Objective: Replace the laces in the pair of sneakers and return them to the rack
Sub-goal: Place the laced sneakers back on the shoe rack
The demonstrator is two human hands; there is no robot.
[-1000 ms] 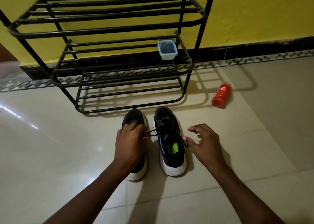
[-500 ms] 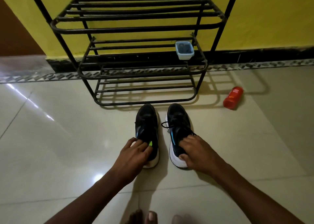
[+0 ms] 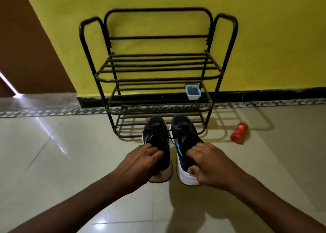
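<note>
As both curl tight, left fingers (image 3: 151, 149) grip left sneaker (image 3: 157, 133), right fingers (image 3: 196, 149) grip right sneaker (image 3: 185, 133).

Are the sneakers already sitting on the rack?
No, the left sneaker and right sneaker are out in front of the rack, off its shelves.

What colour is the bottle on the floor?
The bottle is red-orange, seen best in the head view.
</note>
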